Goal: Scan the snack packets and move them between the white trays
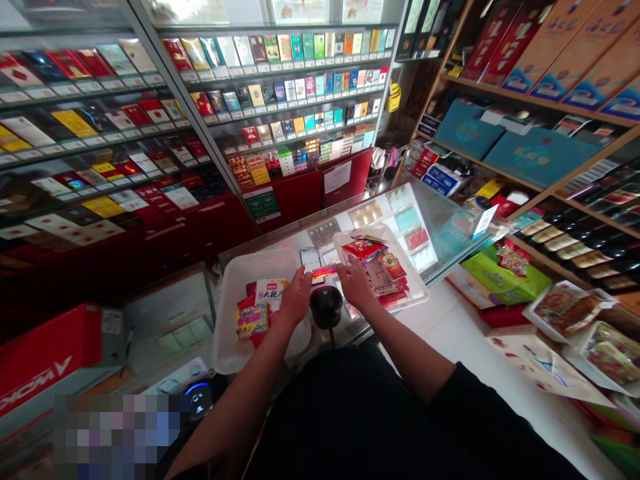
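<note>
A slim red snack packet [325, 271] is stretched between my two hands and glows with red light. My left hand [297, 297] pinches its left end, and my right hand [356, 283] grips the right end. Just below the packet stands a black barcode scanner [326, 308] on the counter. Behind it lies a phone [309, 257] with a lit screen. Beside my left hand is a white plastic bin [223, 313] with several snack packets in it. Near my right hand, a second white bin [420, 291] holds a fuller pile of red packets.
The bins stand on a glass display counter [443, 223]. Beyond it, cigarette shelves [280, 67] line the wall. Wooden shelves with boxes [545, 153] and bottles are at right. A red box [50, 353] and a device with a blue-lit ring [199, 398] are at left.
</note>
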Tool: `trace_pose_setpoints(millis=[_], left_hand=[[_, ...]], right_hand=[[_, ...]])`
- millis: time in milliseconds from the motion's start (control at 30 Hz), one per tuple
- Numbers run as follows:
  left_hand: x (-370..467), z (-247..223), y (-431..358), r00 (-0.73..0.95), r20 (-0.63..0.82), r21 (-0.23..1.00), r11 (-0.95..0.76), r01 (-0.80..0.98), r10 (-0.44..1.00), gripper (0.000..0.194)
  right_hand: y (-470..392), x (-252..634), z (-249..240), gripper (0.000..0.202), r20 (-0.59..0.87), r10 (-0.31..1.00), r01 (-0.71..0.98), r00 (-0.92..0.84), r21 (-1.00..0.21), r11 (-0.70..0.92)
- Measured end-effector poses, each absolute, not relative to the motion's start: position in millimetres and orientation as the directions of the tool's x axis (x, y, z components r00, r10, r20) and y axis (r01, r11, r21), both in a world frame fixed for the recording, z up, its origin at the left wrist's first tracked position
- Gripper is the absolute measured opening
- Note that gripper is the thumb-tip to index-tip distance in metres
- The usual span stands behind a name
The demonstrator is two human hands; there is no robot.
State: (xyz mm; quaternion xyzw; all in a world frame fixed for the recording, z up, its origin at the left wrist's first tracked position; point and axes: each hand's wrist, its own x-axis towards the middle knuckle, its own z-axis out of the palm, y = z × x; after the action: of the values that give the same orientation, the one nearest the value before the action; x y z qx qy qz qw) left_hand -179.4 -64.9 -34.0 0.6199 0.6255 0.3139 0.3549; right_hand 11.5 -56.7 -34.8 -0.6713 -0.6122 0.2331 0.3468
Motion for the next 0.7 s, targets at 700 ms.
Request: trace_pose_setpoints(millis=[700], left_hand=[[-253.4, -13.7, -122.9, -0.331, 0.061, 0.820, 0.142, 0.555, 0.942, 0.052]], right_hand=[[-84.3, -81.2, 13.9, 0.044, 0.138, 0.942, 0.757, -0.306, -0.565, 0.329]])
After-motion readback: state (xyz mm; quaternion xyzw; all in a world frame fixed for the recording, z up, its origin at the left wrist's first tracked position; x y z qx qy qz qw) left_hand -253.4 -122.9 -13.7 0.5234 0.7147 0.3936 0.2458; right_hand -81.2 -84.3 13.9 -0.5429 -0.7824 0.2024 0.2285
